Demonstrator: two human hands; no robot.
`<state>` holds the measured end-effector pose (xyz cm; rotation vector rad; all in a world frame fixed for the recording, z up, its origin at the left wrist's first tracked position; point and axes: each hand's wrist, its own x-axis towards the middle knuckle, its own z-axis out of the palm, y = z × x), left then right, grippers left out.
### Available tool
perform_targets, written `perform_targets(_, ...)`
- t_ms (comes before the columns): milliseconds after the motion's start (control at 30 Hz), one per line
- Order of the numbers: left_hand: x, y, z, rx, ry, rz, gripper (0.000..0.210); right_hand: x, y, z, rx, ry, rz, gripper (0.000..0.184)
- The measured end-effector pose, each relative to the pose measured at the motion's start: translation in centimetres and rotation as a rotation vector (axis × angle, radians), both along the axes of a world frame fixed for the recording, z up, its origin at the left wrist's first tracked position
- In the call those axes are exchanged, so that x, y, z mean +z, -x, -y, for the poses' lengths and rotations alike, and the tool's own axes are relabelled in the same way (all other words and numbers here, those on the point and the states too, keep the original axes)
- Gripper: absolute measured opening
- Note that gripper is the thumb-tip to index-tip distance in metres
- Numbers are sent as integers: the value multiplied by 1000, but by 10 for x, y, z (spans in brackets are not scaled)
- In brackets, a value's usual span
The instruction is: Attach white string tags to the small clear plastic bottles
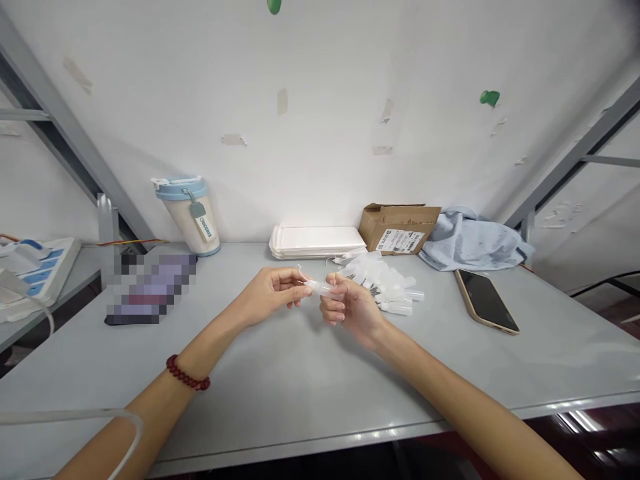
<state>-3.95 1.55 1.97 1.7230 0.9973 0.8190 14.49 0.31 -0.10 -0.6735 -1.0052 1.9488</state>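
Above the middle of the grey table, my left hand pinches one end of a small translucent plastic tube. My right hand has its fingers curled around the other end. A thin whitish strand or tab sticks up by my left fingertips; what it is I cannot make out. Just behind and to the right of my right hand lies a heap of similar translucent tubes, some with dark bits showing among them. My right hand partly covers that heap.
A flat white box, a brown carton and a blue cloth line the wall. At right lies a phone. A tumbler, a blurred-out flat item and a power strip are on the left. A pale cable crosses my left forearm.
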Motion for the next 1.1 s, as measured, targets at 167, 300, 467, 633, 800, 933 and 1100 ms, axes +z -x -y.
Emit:
perform_targets(167, 2, -2, 2, -1, 11, -21, 26, 0, 1, 0, 21, -12, 9, 10)
perform_targets(300, 1, -3, 3, -6, 53, -12, 24, 0, 1, 1, 54, -45, 66, 10)
perform_targets(467, 0, -6, 3, 13, 64, 43, 22, 0, 0, 1, 29, -14, 123, 17)
perform_targets(633, -1, -9, 5, 30, 86, 53, 22, -2, 0, -2, 42, -68, 127, 20)
perform_targets(800, -2, -8, 4, 81, 131, 67, 21, -1, 2, -1, -15, -130, 241, 23)
perform_targets(933, -4, -5, 0, 149, 148, 133, 20, -3, 4, 1, -206, -392, 538, 24)
perform_targets(1100, -5, -2, -2, 154, 138, 158, 20, -12, 2, -3, -377, -802, 904, 28)
